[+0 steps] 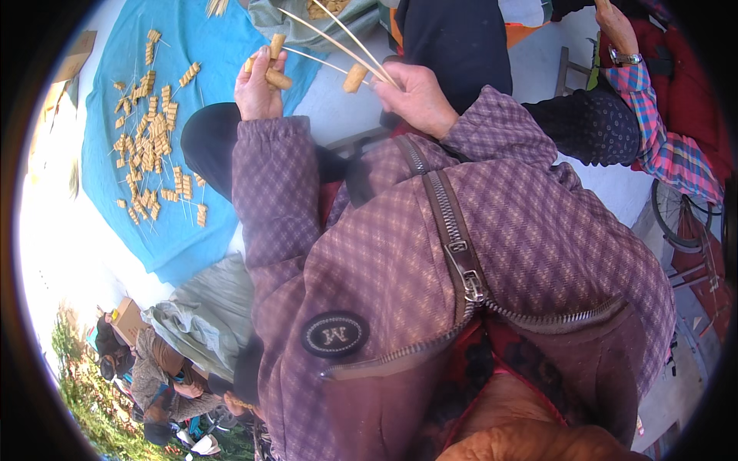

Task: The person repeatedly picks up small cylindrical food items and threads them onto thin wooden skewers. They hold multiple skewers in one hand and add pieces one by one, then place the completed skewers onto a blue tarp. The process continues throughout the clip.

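Note:
My left hand (259, 86) holds several short tan food rolls, one of them a roll (278, 78) lying across the fingers. My right hand (418, 95) pinches a few thin wooden skewers (328, 40). One tan roll (354, 78) is threaded on a skewer, close to the right fingertips. That skewer's tip points at the rolls in my left hand; whether it touches them I cannot tell. The other skewers fan out away from me.
Many filled skewers (153, 138) lie heaped on a blue cloth (202, 253) at left. A sack (277, 23) with more rolls stands ahead. Another person's hand (617, 29) and plaid sleeve (657, 115) are at right. More people (167, 374) sit lower left, near a cardboard box (128, 320).

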